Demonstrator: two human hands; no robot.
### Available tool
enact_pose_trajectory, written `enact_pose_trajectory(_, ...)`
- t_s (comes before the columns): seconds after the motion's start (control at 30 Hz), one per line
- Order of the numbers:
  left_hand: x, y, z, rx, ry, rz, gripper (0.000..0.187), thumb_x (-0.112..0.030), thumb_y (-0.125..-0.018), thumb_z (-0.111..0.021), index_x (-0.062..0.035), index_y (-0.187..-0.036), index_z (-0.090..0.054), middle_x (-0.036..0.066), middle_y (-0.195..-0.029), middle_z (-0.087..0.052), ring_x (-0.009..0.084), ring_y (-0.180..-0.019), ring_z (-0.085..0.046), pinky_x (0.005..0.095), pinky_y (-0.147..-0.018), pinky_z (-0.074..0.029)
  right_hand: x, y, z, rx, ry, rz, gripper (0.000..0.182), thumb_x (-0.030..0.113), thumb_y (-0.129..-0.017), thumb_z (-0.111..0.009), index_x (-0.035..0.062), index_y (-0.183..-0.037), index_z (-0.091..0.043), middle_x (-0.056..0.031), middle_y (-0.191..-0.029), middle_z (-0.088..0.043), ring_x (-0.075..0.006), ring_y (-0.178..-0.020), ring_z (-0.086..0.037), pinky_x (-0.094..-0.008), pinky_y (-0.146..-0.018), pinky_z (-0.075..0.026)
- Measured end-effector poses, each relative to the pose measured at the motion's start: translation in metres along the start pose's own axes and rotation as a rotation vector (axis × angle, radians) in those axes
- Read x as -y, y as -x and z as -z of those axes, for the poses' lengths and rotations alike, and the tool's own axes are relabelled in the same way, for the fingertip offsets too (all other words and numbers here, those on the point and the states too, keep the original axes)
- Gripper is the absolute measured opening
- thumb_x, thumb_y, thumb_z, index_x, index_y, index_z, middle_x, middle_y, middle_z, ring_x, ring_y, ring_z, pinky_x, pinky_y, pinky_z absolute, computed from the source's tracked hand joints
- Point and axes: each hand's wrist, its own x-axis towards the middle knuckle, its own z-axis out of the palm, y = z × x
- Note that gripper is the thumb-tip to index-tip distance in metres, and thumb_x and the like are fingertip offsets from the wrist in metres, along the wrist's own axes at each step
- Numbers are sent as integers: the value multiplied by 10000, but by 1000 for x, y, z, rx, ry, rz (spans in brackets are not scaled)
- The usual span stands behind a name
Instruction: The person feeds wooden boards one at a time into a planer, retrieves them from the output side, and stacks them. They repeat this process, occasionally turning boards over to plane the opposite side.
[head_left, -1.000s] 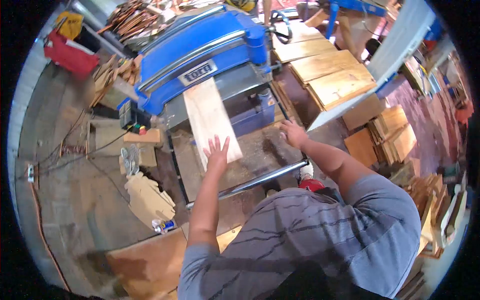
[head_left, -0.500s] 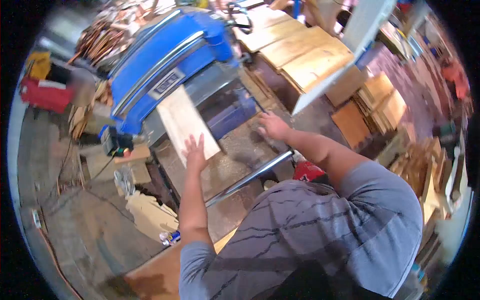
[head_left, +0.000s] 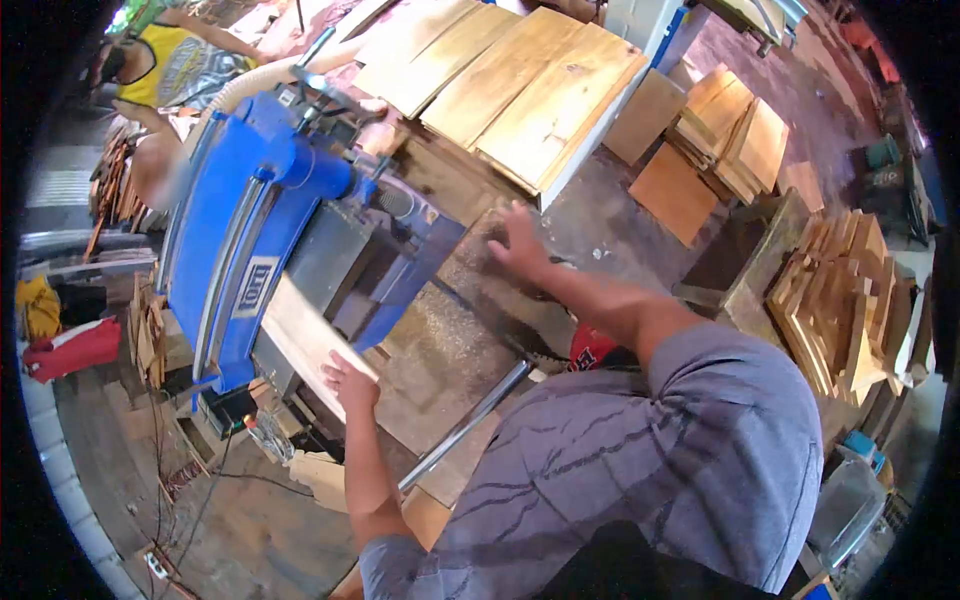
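A pale wooden board (head_left: 308,338) lies in the mouth of a blue planer (head_left: 245,230), its far end hidden under the machine's housing. My left hand (head_left: 352,385) rests on the near end of the board with its fingers spread. Off to the right, my right hand (head_left: 520,245) is held out with fingers apart and nothing in it, above the sawdust-covered area beside the planer. A metal roller bar (head_left: 466,425) runs across in front of my body, below both hands.
Wide boards (head_left: 530,85) lie side by side behind the planer. Stacked wood pieces (head_left: 735,130) and a pile of offcuts (head_left: 835,305) stand on the right. A person in a yellow top (head_left: 180,65) is at the far side. Cables (head_left: 205,480) trail on the floor at left.
My view has swung to the right, so the planer appears further left and a person shows behind it. My left hand stays at the board's near end; my right hand remains held out.
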Motion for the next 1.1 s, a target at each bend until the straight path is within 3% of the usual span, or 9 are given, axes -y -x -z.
enact_pose_trajectory(0.13,-16,14,51,155,-3,-32,1193,-78,-694,-750,-114,-1510,120,293,-1556,54,522,-1414,-89,501,-1122,-319,-69,-71,26,-13,294,-213,831,286,-733,-794,92,-1416,-362,-266,-1496,-255,-430,-1387,-255,-489,-1129,-251)
enact_pose_trajectory(0.33,-12,-8,45,147,30,-4,1273,-161,-660,-821,-138,-1509,127,275,-1561,58,522,-1413,-93,511,-1118,-319,-99,-126,45,213,492,-201,963,305,-613,-876,99,-1403,-365,-246,-1521,-197,-439,-1403,-218,-501,-1124,-271)
enact_pose_trajectory(0.63,-9,-54,26,246,192,137,1323,-223,-617,-874,-85,-1505,97,287,-1558,-1,533,-1400,-131,521,-1122,-306,-131,-112,68,3,67,-88,963,167,-613,-860,59,-1408,-328,-253,-1510,-153,-461,-1399,-194,-432,-1166,-228)
enact_pose_trajectory(0.7,2,-73,-2,163,-87,-231,1210,-215,-629,-872,-48,-1513,-64,269,-1555,-118,494,-1404,-187,501,-1140,-274,-122,-99,73,-60,62,-169,947,127,-652,-829,52,-1435,-301,-266,-1497,-210,-441,-1372,-274,-414,-1120,-298)
enact_pose_trajectory(0.77,-60,-25,60,67,211,-541,989,-166,-681,-834,-45,-1481,-265,241,-1530,-249,426,-1403,-259,474,-1152,-251,-127,-95,72,-118,48,-254,931,87,-692,-798,44,-1462,-275,-278,-1483,-268,-422,-1345,-354,-396,-1074,-368)
enact_pose_trajectory(0.83,-121,12,69,-57,516,-583,814,-113,-728,-779,-65,-1437,-383,213,-1481,-364,366,-1389,-321,447,-1150,-259,-147,-92,58,-207,-194,-501,808,133,-751,-732,52,-1440,-318,-261,-1275,-509,-345,-1154,-556,-358,-939,-470)
enact_pose_trajectory(0.93,-195,73,94,-101,634,-594,705,-66,-762,-727,-75,-1404,-437,206,-1454,-403,362,-1368,-355,431,-1143,-272,-159,-94,39,-381,-158,-599,759,148,-787,-696,27,-1437,-323,-194,-1038,-627,-300,-870,-644,-379,-770,-520)
enact_pose_trajectory(1.07,-237,117,97,-146,814,-579,537,-40,-791,-677,-51,-1306,-527,195,-1433,-435,354,-1341,-398,426,-1125,-296,-144,-105,53,-417,-238,-727,687,200,-819,-708,-1,-1385,-375,-157,-988,-644,-241,-723,-636,-363,-679,-529)
enact_pose_trajectory(1.1,-240,122,97,-145,868,-571,486,-30,-798,-660,-41,-1272,-553,193,-1428,-443,353,-1334,-409,426,-1119,-303,-150,-109,61,-302,-508,-874,621,223,-836,-707,1,-1338,-417,-135,-978,-641,-207,-713,-626,-349,-651,-524)
